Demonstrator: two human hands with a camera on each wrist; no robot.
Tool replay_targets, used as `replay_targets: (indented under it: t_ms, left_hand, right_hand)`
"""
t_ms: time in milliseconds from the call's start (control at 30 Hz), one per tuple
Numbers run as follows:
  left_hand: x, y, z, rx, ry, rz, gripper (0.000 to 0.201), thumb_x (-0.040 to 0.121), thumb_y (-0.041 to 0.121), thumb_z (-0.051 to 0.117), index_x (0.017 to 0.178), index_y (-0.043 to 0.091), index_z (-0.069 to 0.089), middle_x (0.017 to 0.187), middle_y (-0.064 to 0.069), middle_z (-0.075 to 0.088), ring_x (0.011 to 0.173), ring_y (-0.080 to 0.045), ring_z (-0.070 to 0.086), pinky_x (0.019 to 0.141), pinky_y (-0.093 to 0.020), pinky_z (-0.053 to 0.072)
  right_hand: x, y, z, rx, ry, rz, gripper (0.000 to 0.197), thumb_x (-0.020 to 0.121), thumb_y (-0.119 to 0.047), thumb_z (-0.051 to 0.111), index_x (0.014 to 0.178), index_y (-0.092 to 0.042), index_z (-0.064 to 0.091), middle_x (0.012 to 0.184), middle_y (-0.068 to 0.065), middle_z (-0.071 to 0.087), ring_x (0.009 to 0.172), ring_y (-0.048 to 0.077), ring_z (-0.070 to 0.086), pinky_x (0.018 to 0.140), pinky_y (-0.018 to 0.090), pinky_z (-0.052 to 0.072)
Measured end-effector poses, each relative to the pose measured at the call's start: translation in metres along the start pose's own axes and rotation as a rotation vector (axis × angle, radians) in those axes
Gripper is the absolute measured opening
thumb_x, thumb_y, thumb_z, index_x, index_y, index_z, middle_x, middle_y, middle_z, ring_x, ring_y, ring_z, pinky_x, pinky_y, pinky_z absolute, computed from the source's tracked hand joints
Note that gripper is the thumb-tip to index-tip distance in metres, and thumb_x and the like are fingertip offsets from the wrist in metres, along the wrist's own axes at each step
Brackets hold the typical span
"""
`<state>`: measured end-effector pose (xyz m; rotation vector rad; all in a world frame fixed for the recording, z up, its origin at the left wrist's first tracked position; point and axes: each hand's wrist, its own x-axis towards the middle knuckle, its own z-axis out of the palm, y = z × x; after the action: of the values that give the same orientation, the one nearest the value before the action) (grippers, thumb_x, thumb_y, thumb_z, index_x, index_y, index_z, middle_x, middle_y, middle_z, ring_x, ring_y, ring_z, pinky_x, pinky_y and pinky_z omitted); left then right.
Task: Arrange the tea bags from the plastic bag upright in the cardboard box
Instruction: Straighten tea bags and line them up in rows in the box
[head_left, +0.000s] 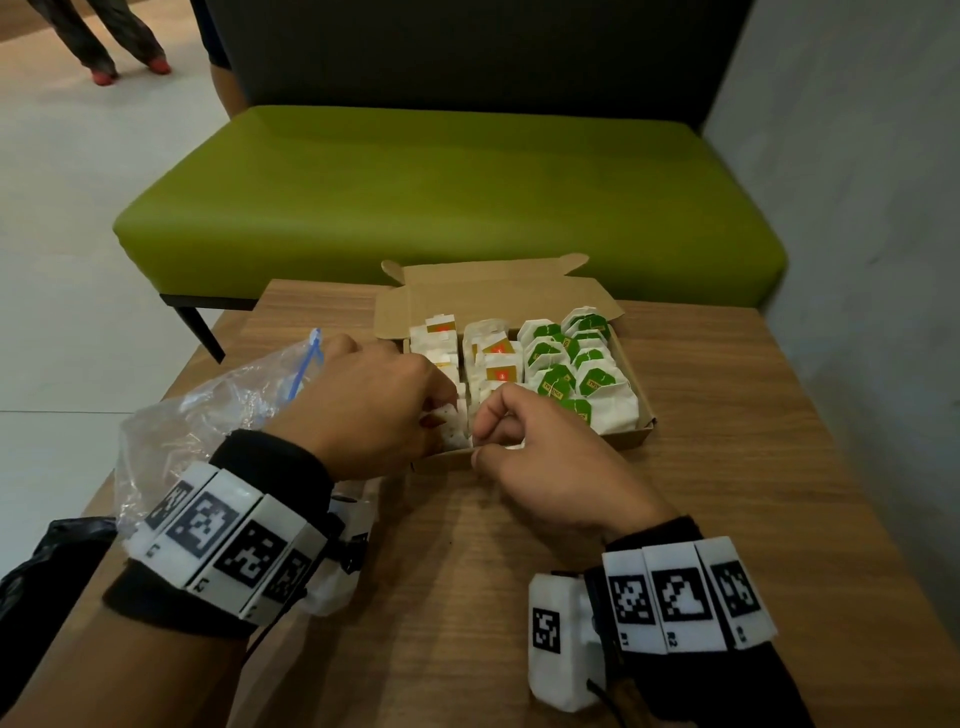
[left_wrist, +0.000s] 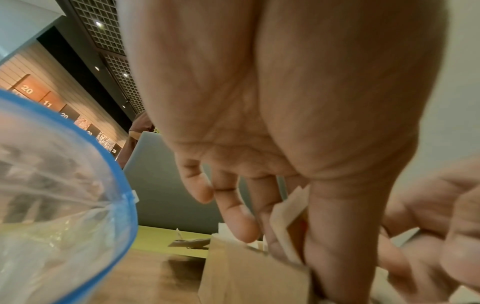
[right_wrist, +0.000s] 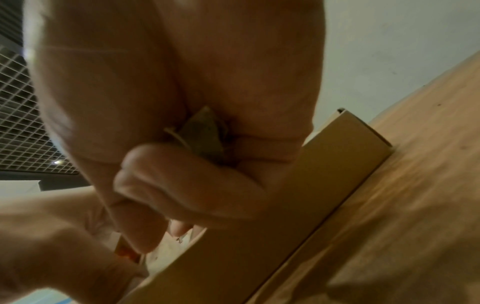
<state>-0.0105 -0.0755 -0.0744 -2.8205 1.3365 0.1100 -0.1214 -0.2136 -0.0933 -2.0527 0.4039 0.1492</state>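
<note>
The tea bags (head_left: 558, 366) stand in the cardboard box (head_left: 631, 439); both the left hand (head_left: 374, 397) and right hand (head_left: 540, 447) pinch bags at its near edge, plastic bag (head_left: 208, 415) beside on the counter (head_left: 727, 467).

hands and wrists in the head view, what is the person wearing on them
Both hands are bare, no gloves or rings visible. The left hand has a black cuff and a band of white blocks printed with black square codes. The right hand has the same black cuff and coded white band, plus a white box bearing one code and a black cable under the wrist.
</note>
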Motion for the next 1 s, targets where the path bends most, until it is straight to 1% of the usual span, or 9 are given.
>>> replay_targets:
  t_ms: [100, 233, 367, 433, 567, 733, 833, 933, 1000]
  left_hand:
    - [0.0, 0.005, -0.002, 0.034, -0.003, -0.03, 0.019, 0.086, 0.046, 0.061, 0.078, 0.03, 0.057, 0.081, 0.012, 0.059, 0.099, -0.015, 0.05, 0.082, -0.038, 0.023]
    - [0.001, 0.014, -0.001, 0.091, -0.003, -0.076, 0.011, 0.087, 0.039, 0.062, 0.094, 0.031, 0.066, 0.088, 0.007, 0.057, 0.107, -0.018, 0.048, 0.09, -0.043, 0.023]
    - [0.002, 0.018, 0.0, 0.106, 0.009, -0.086, 0.003, 0.087, 0.034, 0.062, 0.089, 0.032, 0.059, 0.085, 0.006, 0.053, 0.11, -0.02, 0.047, 0.095, -0.045, 0.023]
    - [0.002, 0.015, -0.001, 0.091, 0.004, -0.076, 0.008, 0.087, 0.036, 0.062, 0.085, 0.029, 0.057, 0.085, 0.008, 0.055, 0.108, -0.019, 0.048, 0.09, -0.043, 0.022]
    - [0.001, 0.009, -0.004, 0.007, -0.034, -0.036, 0.014, 0.086, 0.039, 0.058, 0.097, 0.034, 0.066, 0.09, 0.012, 0.063, 0.105, -0.016, 0.046, 0.079, -0.039, 0.011]
    - [0.001, 0.008, -0.004, -0.001, -0.06, -0.019, 0.021, 0.094, 0.044, 0.051, 0.078, 0.033, 0.059, 0.081, 0.013, 0.057, 0.1, -0.015, 0.045, 0.083, -0.039, 0.018]
    - [0.004, 0.009, 0.0, 0.023, -0.053, -0.013, 0.016, 0.094, 0.043, 0.052, 0.093, 0.035, 0.065, 0.087, 0.011, 0.059, 0.102, -0.016, 0.045, 0.084, -0.04, 0.019]
    - [0.006, 0.011, 0.006, 0.054, -0.045, -0.015, 0.017, 0.094, 0.041, 0.053, 0.103, 0.035, 0.067, 0.087, 0.008, 0.055, 0.1, -0.016, 0.041, 0.082, -0.04, 0.016]
    - [0.006, 0.011, 0.007, 0.048, -0.042, -0.021, 0.018, 0.094, 0.043, 0.054, 0.106, 0.037, 0.066, 0.089, 0.009, 0.055, 0.105, -0.017, 0.042, 0.083, -0.04, 0.017]
  right_hand:
    - [0.0, 0.0, 0.001, 0.01, -0.02, 0.003, 0.016, 0.091, -0.015, 0.067, 0.097, -0.028, 0.059, 0.095, -0.008, 0.072, 0.087, 0.006, 0.064, 0.067, 0.024, 0.044]
    - [0.0, 0.0, 0.002, 0.01, -0.015, 0.007, 0.016, 0.09, -0.017, 0.067, 0.098, -0.029, 0.06, 0.096, -0.008, 0.072, 0.087, 0.005, 0.063, 0.066, 0.023, 0.043]
    - [-0.001, 0.0, 0.002, 0.015, -0.011, 0.016, 0.017, 0.091, -0.018, 0.067, 0.099, -0.031, 0.059, 0.105, -0.009, 0.068, 0.09, 0.005, 0.061, 0.063, 0.022, 0.04]
    - [0.0, 0.0, 0.002, 0.01, -0.017, 0.015, 0.017, 0.091, -0.019, 0.067, 0.099, -0.031, 0.059, 0.105, -0.008, 0.067, 0.09, 0.005, 0.061, 0.063, 0.021, 0.04]
    - [0.001, 0.001, 0.002, 0.024, -0.026, 0.031, 0.016, 0.091, -0.019, 0.067, 0.097, -0.032, 0.059, 0.103, -0.007, 0.068, 0.088, 0.008, 0.062, 0.063, 0.023, 0.041]
    - [0.001, 0.001, 0.0, 0.04, -0.029, 0.029, 0.016, 0.092, -0.018, 0.066, 0.096, -0.031, 0.058, 0.101, -0.006, 0.069, 0.074, 0.007, 0.059, 0.057, 0.021, 0.04]
    - [0.001, 0.001, 0.0, 0.057, -0.026, 0.032, 0.017, 0.092, -0.016, 0.066, 0.098, -0.03, 0.058, 0.099, -0.005, 0.069, 0.071, 0.007, 0.059, 0.054, 0.019, 0.039]
    - [0.002, 0.001, 0.0, 0.072, -0.028, 0.042, 0.018, 0.092, -0.016, 0.066, 0.1, -0.03, 0.057, 0.1, -0.004, 0.069, 0.073, 0.007, 0.06, 0.054, 0.019, 0.04]
    - [0.002, 0.001, 0.0, 0.069, -0.031, 0.042, 0.018, 0.092, -0.015, 0.065, 0.1, -0.03, 0.058, 0.1, -0.004, 0.069, 0.069, 0.006, 0.058, 0.053, 0.019, 0.039]
